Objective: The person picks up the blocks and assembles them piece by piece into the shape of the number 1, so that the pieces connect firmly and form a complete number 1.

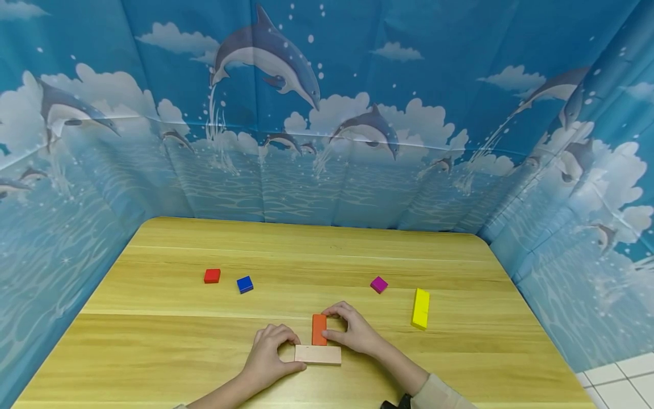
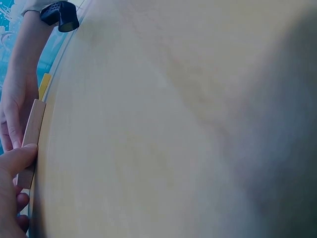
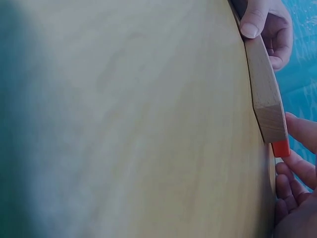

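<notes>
A plain wooden block point(image 1: 318, 355) lies lengthwise near the front of the table, and my left hand point(image 1: 271, 355) grips its left end between thumb and fingers. Right behind it, an orange block point(image 1: 319, 329) points away from me, its near end against the wooden block's far side. My right hand point(image 1: 355, 330) holds the orange block, thumb at its right side and fingertips at its far end. In the left wrist view the thumb presses the wooden block point(image 2: 33, 124). Most of the orange block point(image 3: 281, 148) is hidden behind the wooden one in the right wrist view.
On the wooden table point(image 1: 153, 352), a red block point(image 1: 212, 276) and a blue block point(image 1: 245, 284) lie at the back left. A magenta block point(image 1: 379, 284) and a longer yellow block point(image 1: 420, 309) lie to the right. A dolphin-print curtain point(image 1: 317, 182) hangs behind the table.
</notes>
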{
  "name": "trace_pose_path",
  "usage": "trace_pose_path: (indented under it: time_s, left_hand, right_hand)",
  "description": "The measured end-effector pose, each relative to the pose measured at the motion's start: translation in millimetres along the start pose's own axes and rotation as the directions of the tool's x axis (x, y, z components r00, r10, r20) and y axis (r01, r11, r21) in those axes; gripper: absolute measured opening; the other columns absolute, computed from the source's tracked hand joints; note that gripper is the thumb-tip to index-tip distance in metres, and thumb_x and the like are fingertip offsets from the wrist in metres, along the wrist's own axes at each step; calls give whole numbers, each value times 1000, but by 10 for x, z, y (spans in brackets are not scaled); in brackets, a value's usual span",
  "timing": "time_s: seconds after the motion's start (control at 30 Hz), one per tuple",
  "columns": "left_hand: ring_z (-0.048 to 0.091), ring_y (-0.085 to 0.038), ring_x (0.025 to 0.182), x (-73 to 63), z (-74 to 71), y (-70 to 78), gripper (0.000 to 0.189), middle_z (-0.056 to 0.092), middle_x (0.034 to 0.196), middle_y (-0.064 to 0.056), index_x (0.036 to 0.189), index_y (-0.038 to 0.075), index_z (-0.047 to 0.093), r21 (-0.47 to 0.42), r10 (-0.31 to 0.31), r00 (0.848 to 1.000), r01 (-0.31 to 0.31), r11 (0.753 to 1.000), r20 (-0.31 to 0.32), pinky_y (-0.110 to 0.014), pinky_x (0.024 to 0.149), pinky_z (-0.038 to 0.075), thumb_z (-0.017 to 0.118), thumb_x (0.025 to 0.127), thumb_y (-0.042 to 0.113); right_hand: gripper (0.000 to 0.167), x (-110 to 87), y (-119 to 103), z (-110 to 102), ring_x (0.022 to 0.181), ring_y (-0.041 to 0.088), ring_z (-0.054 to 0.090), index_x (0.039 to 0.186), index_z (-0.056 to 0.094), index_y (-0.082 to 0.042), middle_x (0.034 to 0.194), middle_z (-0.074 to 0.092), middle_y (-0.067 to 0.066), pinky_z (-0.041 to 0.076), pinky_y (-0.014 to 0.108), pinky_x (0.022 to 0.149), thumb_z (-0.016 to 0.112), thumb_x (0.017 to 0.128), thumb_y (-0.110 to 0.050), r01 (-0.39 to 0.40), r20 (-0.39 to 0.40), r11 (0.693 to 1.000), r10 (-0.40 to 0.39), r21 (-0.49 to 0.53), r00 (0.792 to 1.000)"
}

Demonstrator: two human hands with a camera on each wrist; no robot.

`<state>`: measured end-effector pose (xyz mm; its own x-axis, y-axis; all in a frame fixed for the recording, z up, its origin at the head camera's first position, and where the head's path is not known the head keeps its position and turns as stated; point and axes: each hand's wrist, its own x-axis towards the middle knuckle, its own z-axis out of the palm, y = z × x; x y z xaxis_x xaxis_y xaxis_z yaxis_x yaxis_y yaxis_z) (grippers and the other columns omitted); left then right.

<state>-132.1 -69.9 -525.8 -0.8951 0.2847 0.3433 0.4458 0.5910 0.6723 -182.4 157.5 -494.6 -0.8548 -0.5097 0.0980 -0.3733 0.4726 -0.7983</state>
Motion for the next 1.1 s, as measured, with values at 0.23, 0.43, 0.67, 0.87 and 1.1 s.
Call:
trace_pose_path:
  time_s: [0.23,0.43,0.67,0.87,1.1]
  left_hand:
    - [43,-2,81,2,3,1,35,54,84,24,83,27,61,3,9,1000,-9,1000,-5,-36,80,30,82,58,40]
    - [43,-2,81,2,6,2,35,54,83,25,82,27,61,4,12,1000,-12,1000,-13,-35,80,30,83,57,38]
    - [43,-2,81,0,3,0,36,54,84,25,82,27,61,-1,11,1000,-11,1000,-17,-37,81,30,84,56,36]
    - [43,-2,80,4,1,-2,37,54,84,24,82,27,61,5,23,999,-23,1000,-28,-35,79,30,84,55,36]
    - [43,-2,80,3,-5,-3,37,54,84,25,82,27,61,-2,19,999,-19,1000,-28,-35,80,30,84,55,35]
  right_hand:
    - [38,-37,-313,-143,99,38,50,114,53,9,105,55,22,40,43,90,68,80,-4,21,-21,998,-20,57,1000]
    - [43,-19,-101,-316,99,32,51,119,54,0,108,57,15,39,47,85,69,81,-12,7,-155,1000,-6,1,988]
    - [50,-84,138,-659,102,33,47,124,51,-2,114,54,18,36,52,84,71,79,-15,18,-259,999,-27,-40,965]
    - [51,-241,100,-968,104,32,44,127,47,-4,120,49,17,34,49,84,68,81,-9,-32,-333,998,13,-52,943]
    - [59,-445,-23,-1230,103,33,39,131,39,4,119,44,24,31,48,81,67,79,-2,-102,-361,992,70,-72,930]
